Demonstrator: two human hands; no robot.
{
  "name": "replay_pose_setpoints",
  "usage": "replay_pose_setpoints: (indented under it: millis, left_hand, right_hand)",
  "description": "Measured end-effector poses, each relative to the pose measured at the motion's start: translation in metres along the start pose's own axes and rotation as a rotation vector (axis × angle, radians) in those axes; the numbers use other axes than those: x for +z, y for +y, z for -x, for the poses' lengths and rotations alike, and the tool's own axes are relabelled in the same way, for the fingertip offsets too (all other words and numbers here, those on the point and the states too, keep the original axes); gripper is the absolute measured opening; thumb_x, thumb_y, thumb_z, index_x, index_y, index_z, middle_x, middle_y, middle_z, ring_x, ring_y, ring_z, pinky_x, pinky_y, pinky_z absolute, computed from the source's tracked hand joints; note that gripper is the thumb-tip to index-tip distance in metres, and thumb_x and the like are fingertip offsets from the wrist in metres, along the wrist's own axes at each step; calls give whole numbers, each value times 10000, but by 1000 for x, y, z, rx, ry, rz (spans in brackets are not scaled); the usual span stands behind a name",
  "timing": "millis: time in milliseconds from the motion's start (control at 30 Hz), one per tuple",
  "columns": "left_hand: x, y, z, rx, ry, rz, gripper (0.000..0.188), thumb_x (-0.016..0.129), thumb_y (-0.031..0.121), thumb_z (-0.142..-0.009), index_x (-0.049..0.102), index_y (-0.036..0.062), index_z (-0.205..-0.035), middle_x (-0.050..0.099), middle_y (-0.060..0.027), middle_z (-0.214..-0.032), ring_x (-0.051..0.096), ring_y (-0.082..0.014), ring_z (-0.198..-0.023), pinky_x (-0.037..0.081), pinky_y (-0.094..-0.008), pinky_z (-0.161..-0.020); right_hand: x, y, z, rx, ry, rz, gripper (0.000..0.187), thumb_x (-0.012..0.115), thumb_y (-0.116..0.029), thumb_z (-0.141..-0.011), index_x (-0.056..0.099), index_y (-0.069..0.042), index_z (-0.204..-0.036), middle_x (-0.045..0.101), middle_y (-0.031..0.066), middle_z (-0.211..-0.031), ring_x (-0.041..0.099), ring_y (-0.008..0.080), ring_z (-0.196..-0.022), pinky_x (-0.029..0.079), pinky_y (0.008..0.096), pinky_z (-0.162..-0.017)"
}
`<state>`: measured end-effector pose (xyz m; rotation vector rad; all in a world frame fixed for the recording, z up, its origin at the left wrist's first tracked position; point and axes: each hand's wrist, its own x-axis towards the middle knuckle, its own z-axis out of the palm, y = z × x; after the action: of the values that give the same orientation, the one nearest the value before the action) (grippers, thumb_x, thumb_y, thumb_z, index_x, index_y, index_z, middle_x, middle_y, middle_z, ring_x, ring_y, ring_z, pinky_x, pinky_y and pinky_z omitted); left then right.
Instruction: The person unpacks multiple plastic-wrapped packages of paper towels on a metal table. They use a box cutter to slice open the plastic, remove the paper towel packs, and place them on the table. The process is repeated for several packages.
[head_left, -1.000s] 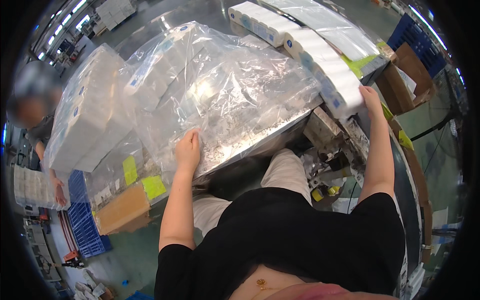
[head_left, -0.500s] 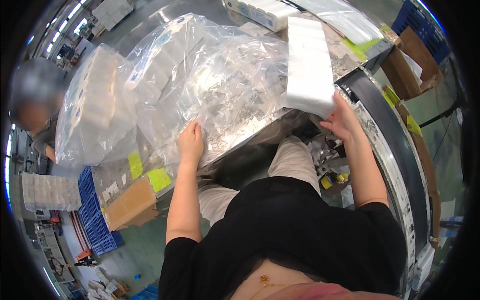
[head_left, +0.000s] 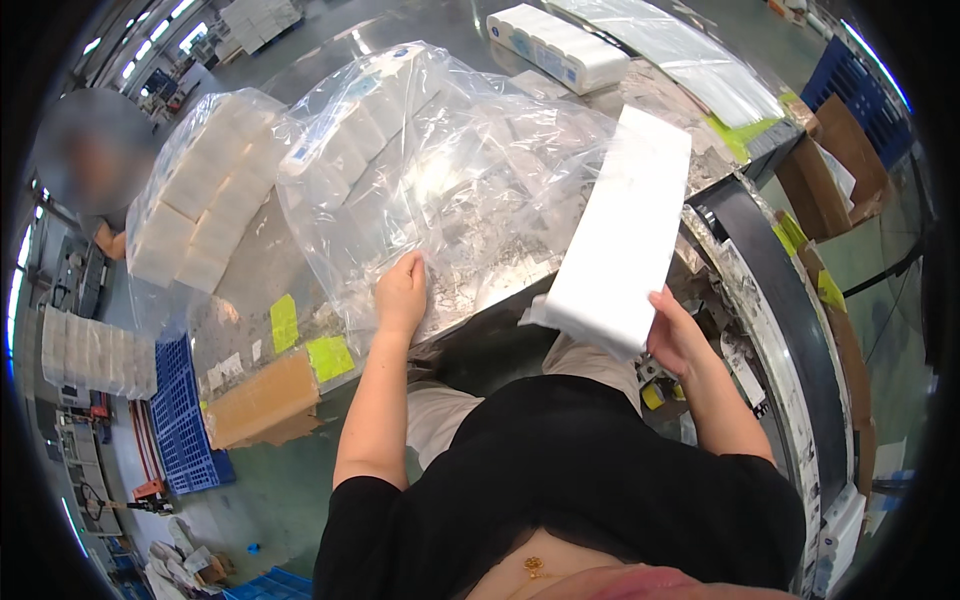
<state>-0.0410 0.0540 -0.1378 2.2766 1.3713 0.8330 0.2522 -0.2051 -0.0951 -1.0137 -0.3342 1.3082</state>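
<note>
My left hand [head_left: 402, 295] is closed on the near edge of a large clear plastic bag [head_left: 450, 205], which lies spread over the worktable. Toward the far left, inside this bag, sit white wrapped packs [head_left: 360, 135] with blue print. On the right, my right hand [head_left: 678, 332] grips the near lower end of a long white plastic-wrapped pack [head_left: 632, 225]. The pack slants over the table's front edge, its far end by the bag's right side. What the wrapping holds is hidden.
A second filled clear bag [head_left: 205, 190] stands at the left, beside a person's arm [head_left: 110, 240]. Another white pack [head_left: 555, 50] lies at the far edge. A curved dark conveyor belt [head_left: 790, 300] runs along my right. A cardboard flap [head_left: 265, 400] covers the table's left corner.
My right hand has drawn the long white pack toward me and down, so its near end now overhangs the table edge. My left hand stays closed on the bag's edge.
</note>
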Motion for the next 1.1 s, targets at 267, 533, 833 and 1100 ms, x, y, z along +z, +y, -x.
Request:
replay_pose_setpoints:
  millis: [267,533,833,1100]
  left_hand:
    - [-1,-5,-4,59,-24,22,213,519,194,-878,635,60,-996,646,-175,-890,615,-346,-818,472,-388,-726]
    - [-80,32,-29,-177,-150,474,231,493,195,-917,648,53,-1011,578,-45,-690,530,-115,-640,419,-260,-604]
    - [-163,124,-46,85,-50,1042,249,479,193,-965,641,41,-1078,388,108,-588,306,3,-512,244,-174,-471]
    - [-199,138,33,210,-202,977,219,471,77,-949,630,2,-1080,469,57,-607,379,-14,-504,280,-177,-462]
  right_hand:
    - [-34,13,-58,-46,46,-207,677,652,-257,-750,410,79,-1285,534,216,-1233,528,335,-1125,413,428,-994]
    - [15,-27,17,-164,-367,-412,599,553,-355,-829,453,51,-1258,589,220,-1112,602,334,-975,492,419,-879]
    - [33,-3,13,-33,-479,-310,536,521,-351,-866,474,37,-1232,591,203,-1092,600,318,-952,499,392,-846]
    - [72,19,-12,116,-574,-232,485,494,-347,-898,492,25,-1208,592,188,-1073,598,304,-931,505,368,-817]
